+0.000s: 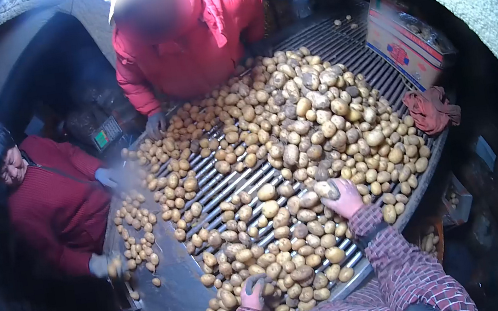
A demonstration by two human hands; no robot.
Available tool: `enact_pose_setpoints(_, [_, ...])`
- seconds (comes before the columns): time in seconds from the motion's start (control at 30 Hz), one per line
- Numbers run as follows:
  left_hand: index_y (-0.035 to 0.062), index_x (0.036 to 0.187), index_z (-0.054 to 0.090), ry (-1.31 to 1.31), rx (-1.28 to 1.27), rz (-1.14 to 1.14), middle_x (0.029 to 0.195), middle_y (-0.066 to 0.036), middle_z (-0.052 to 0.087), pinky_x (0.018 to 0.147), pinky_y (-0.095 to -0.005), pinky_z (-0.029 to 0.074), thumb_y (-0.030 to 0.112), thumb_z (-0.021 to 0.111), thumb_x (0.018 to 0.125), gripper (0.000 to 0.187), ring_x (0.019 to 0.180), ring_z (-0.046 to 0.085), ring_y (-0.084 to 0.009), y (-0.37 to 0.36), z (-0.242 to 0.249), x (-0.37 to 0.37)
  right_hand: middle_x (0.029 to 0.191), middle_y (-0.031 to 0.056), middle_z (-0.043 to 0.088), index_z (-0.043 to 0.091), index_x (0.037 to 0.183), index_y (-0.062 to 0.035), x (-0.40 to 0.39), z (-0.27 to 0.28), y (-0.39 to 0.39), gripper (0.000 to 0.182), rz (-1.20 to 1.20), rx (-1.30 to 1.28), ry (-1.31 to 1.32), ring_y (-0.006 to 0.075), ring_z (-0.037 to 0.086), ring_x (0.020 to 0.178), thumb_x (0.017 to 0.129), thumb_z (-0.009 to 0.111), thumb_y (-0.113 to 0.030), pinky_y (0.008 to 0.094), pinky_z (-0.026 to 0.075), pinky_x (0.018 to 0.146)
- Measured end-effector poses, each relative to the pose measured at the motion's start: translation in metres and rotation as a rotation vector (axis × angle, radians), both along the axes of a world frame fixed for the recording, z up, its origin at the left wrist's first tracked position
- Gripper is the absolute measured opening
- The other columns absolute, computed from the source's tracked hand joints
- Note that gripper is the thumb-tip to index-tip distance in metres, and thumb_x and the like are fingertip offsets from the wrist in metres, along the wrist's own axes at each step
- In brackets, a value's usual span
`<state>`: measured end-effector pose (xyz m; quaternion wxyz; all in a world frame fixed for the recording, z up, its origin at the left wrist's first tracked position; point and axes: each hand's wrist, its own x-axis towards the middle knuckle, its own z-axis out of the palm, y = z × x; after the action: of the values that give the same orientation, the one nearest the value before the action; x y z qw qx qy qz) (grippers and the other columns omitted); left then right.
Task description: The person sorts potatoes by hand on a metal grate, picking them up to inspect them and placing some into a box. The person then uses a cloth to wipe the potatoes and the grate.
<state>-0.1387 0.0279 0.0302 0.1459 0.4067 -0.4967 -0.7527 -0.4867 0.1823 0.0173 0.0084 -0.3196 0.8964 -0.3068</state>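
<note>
My right hand (345,198) reaches over the heap of potatoes (319,107), its fingers bent round a potato (324,190). Near the front edge of the slatted table, my left hand (253,293) rests low among other potatoes (302,275). The left fingers are curled and dark at the tips; what they close on, if anything, is hidden. Both my sleeves are checked, purple and white. Potatoes of mixed sizes lie around both hands, some with dark soil on them.
Metal slats (213,172) show between the potatoes. Across the table stands a person in a red jacket (196,54); at left another person in a dark red sweater (54,195) handles small potatoes (138,228). A cardboard box (402,48) and a reddish cloth (432,110) sit at right.
</note>
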Motion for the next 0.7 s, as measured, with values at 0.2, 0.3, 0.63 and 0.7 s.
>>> enact_pose_setpoints(0.2, [0.0003,0.106,0.063,-0.013,-1.021,-0.293,0.096,-0.015,0.070,0.080,-0.0334,0.057,0.003,0.070,0.077,0.029,0.090,0.069,-0.0236,-0.055,0.031,-0.067,0.120,0.0151,0.064,0.057,0.130,-0.0053,0.033,0.063,-0.053,0.065,0.102,-0.319,-0.500,0.0277,0.061,0.111,0.072,0.080,-0.023,0.0376,0.047,0.099])
enact_pose_setpoints(0.3, [0.0010,0.109,0.064,0.170,-0.402,-0.311,0.098,-0.015,0.069,0.082,-0.0352,0.055,0.009,0.068,0.082,0.029,0.090,0.068,-0.0280,-0.088,0.011,-0.121,0.123,0.0121,0.063,0.057,0.132,-0.0066,0.031,0.070,-0.091,0.064,0.222,-0.293,-0.487,0.0215,0.060,0.115,0.073,0.080,-0.016,0.0342,0.047,0.100])
enact_pose_setpoints(0.63, [0.0023,0.126,0.055,0.110,-0.167,-0.255,0.118,-0.014,0.065,0.090,-0.0371,0.052,0.037,0.033,0.106,0.046,0.106,0.063,-0.0232,-0.129,-0.087,-0.232,0.125,0.0193,0.059,0.051,0.134,-0.0067,0.008,0.029,-0.152,0.068,0.279,-0.120,-0.341,0.0354,0.058,0.115,0.080,0.075,-0.040,0.0412,0.047,0.099])
enact_pose_setpoints(0.7, [0.0028,0.127,0.055,0.284,0.257,-0.115,0.118,-0.013,0.065,0.090,-0.0351,0.052,0.027,0.037,0.106,0.037,0.106,0.063,-0.0218,-0.130,-0.069,-0.234,0.124,0.0205,0.060,0.051,0.136,-0.0069,0.009,0.025,-0.152,0.071,0.271,-0.145,-0.430,0.0365,0.059,0.115,0.079,0.076,-0.042,0.0422,0.047,0.099])
